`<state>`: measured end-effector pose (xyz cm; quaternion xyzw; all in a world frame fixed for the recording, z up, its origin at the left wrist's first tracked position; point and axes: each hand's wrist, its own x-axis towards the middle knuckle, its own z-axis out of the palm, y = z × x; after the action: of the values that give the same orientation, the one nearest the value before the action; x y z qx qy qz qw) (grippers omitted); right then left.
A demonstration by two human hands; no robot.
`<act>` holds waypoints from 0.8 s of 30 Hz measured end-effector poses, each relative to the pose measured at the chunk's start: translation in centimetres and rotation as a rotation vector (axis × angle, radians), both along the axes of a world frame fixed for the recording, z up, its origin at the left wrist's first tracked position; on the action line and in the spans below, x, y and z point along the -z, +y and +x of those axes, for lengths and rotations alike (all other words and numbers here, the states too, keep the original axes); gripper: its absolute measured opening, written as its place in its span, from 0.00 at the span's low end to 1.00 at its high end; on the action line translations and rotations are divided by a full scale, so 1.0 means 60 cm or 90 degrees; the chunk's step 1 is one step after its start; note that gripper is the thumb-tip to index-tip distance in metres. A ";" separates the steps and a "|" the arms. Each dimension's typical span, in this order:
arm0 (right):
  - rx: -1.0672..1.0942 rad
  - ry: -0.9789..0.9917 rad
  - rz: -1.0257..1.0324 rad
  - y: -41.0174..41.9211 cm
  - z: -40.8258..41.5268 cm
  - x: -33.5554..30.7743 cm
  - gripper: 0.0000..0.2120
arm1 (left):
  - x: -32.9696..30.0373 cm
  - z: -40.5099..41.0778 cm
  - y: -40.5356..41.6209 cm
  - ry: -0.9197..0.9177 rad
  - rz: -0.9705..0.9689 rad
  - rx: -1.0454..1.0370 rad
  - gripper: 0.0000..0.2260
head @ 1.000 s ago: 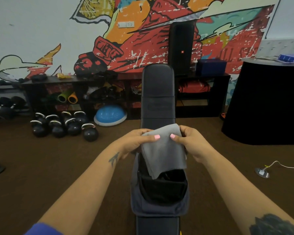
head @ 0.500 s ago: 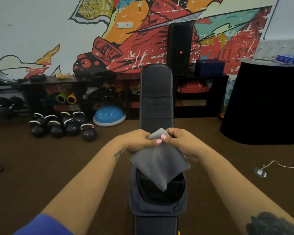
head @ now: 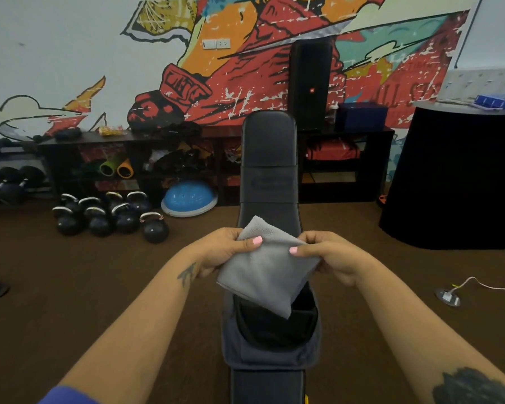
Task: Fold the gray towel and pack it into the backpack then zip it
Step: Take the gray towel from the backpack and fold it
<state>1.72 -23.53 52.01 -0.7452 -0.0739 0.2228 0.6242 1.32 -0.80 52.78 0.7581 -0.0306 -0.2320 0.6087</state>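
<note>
The folded gray towel [head: 267,272] is a compact tilted rectangle held in the air above the backpack. My left hand [head: 222,250] pinches its upper left edge and my right hand [head: 330,258] grips its right edge. The dark gray backpack [head: 270,349] lies on the black bench [head: 268,158] with its main compartment gaping open, dark inside. The towel's lowest corner hangs just over that opening.
Several black kettlebells [head: 111,217] and a blue balance dome [head: 188,196] sit on the brown floor at left. Dark shelving [head: 146,158] lines the mural wall. A black-draped round table [head: 461,176] stands at right, with a white cable and floor plate [head: 448,297] nearby.
The towel has been turned in my hands from hanging down to a tilted flat packet. My hands have spread apart along its top edge.
</note>
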 end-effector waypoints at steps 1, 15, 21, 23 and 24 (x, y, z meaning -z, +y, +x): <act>0.018 0.011 0.031 -0.002 0.000 0.002 0.05 | 0.002 -0.002 -0.001 -0.002 -0.021 -0.002 0.12; 0.103 0.108 0.167 0.005 -0.026 0.020 0.18 | 0.022 -0.021 -0.049 -0.075 -0.136 -0.151 0.10; 0.202 0.118 0.216 0.010 -0.031 0.040 0.15 | 0.028 -0.028 -0.059 -0.106 -0.095 -0.179 0.12; 0.263 0.031 0.137 0.022 -0.034 0.045 0.17 | 0.035 -0.030 -0.066 -0.116 -0.090 -0.203 0.11; 0.298 -0.032 0.075 0.028 -0.033 0.049 0.18 | 0.040 -0.031 -0.071 -0.117 -0.088 -0.223 0.11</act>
<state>-0.28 -21.87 49.07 -0.7094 0.0723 0.0489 0.6993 -0.53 -5.07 50.38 0.7262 0.0303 -0.0494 0.6850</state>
